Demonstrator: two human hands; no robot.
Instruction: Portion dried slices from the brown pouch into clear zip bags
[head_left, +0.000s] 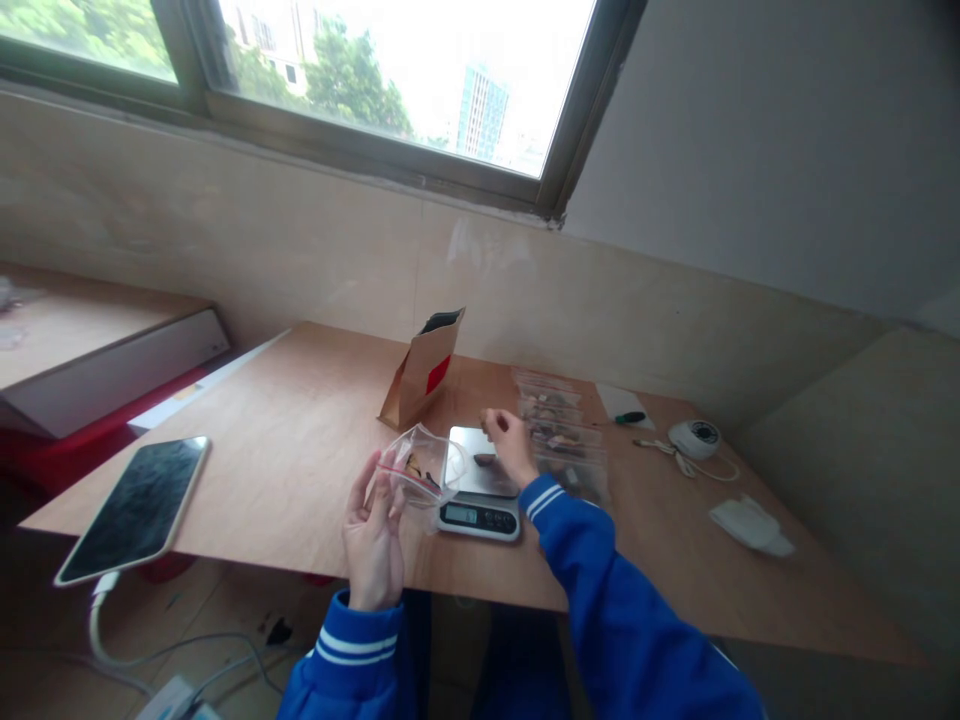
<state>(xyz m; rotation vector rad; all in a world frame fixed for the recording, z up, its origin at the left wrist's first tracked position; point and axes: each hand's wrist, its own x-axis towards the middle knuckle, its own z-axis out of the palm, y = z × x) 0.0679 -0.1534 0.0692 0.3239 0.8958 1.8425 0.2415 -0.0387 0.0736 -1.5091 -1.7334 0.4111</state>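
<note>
My left hand (373,530) is closed on a clear zip bag (435,450) with a red seal line. Yellowish and dark pieces (414,466) show through its plastic. Over the kitchen scale (459,500), my right hand (511,442) pinches a small brown piece (486,420), too small to identify. One dark brown piece (484,460) lies on the scale's metal plate, and the display is lit. The bag's edge overlaps the left side of the scale.
Behind the scale stands a kraft paper pouch (420,380). Filled zip bags (559,425) lie in a row to its right. Farther right are a green-handled screwdriver (628,418), a white dome camera (694,438) and a white crumpled item (752,527). A cabled phone (139,510) rests on the left.
</note>
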